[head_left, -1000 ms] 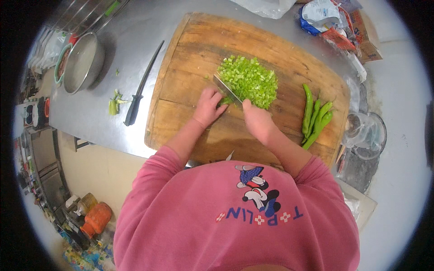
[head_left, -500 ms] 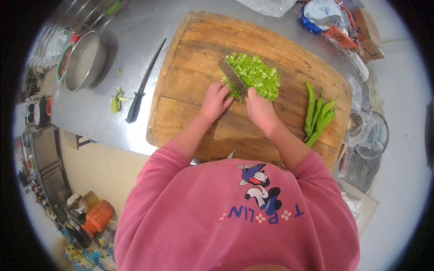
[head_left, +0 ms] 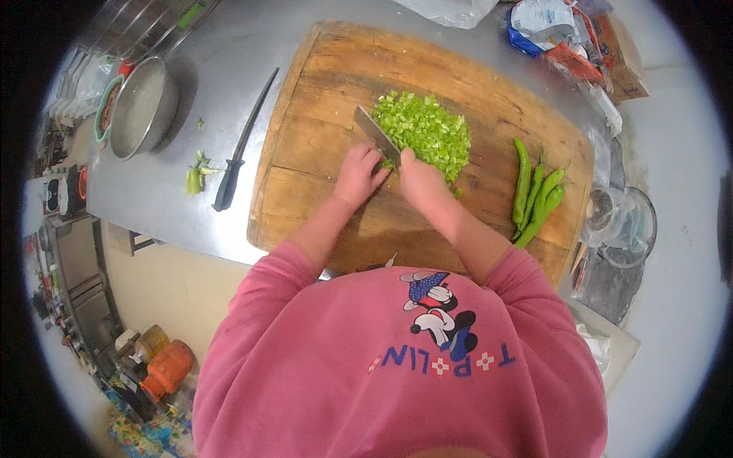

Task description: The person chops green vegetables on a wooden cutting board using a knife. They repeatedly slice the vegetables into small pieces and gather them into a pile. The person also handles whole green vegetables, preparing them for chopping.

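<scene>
My right hand is closed round the handle of a cleaver, whose blade slants up and left across the wooden chopping board. Close to the blade's left side, my left hand has its fingers bent and pressed on a bit of green pepper, mostly hidden under them. A heap of diced green pepper lies just right of the blade. Several whole green peppers rest together near the board's right edge.
Left of the board a sharpening steel with a black handle lies on the metal table. Pepper stem ends and a metal bowl are farther left. Packets and a cardboard box stand back right; a clear plastic container is beside the board.
The cleaver and my right hand have shifted left, away from the diced heap. My left hand has moved slightly left, keeping its bent fingers beside the blade.
</scene>
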The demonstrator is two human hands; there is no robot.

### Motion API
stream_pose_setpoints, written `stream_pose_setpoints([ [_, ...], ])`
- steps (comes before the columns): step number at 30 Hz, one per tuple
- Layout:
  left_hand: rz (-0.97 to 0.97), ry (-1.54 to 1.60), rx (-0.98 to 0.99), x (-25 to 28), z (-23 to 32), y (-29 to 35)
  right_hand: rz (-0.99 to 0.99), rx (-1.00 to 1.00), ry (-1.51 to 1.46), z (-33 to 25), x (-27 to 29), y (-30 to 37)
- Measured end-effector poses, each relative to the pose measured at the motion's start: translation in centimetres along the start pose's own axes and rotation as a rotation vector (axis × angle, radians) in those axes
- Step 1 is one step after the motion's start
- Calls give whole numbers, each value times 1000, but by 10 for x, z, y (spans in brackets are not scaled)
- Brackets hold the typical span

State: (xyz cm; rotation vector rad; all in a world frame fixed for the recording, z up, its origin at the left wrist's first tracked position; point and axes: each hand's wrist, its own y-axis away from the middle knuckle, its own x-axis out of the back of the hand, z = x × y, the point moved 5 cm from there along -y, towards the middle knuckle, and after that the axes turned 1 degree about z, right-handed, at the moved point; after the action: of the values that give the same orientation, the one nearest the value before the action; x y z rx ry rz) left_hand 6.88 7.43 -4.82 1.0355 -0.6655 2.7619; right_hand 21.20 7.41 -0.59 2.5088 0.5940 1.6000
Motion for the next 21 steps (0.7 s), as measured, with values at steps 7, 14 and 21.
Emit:
stream_pose_setpoints([
  [7, 77, 33, 44, 17, 1, 9, -55, -18, 34, 5, 14, 23],
  [14, -37, 11, 34, 6, 1, 5, -32, 35, 79, -7, -3, 25],
  [21, 57, 39, 4, 13, 1, 10, 25, 47, -35, -2, 0, 3],
])
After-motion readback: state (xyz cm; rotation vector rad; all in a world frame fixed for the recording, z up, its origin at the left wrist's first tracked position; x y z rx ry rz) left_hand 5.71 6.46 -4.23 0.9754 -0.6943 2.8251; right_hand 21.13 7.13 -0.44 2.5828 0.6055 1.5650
